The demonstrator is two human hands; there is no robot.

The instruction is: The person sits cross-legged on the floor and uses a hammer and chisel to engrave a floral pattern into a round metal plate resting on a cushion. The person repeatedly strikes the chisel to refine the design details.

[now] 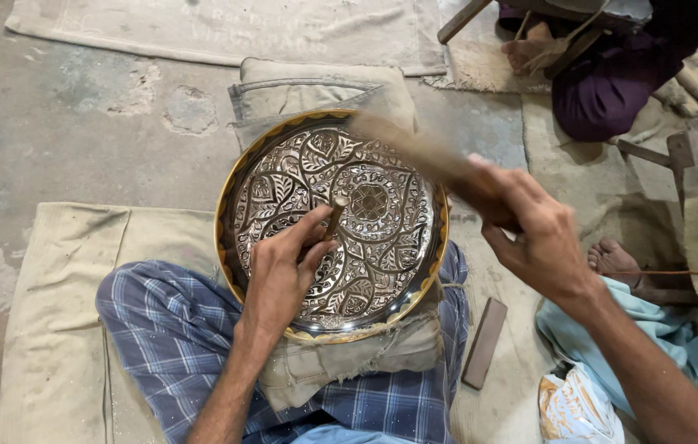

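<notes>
A round engraved metal tray [258,168] with a brass rim and leaf patterns rests tilted on a cloth cushion [365,353] over my lap. My left hand [283,267] lies on the tray and pinches a short chisel [335,217], its tip standing on the engraved surface near the central medallion. My right hand [530,222] is raised at the tray's right edge, gripping a wooden mallet [415,152] that is motion-blurred above the chisel.
Folded cloth [316,86] props the tray's far side. A flat dark stone block [484,341] lies on the cloth mat at right, beside a crumpled bag [575,407]. Another person's foot [612,259] and a seated person in purple [612,82] are at right.
</notes>
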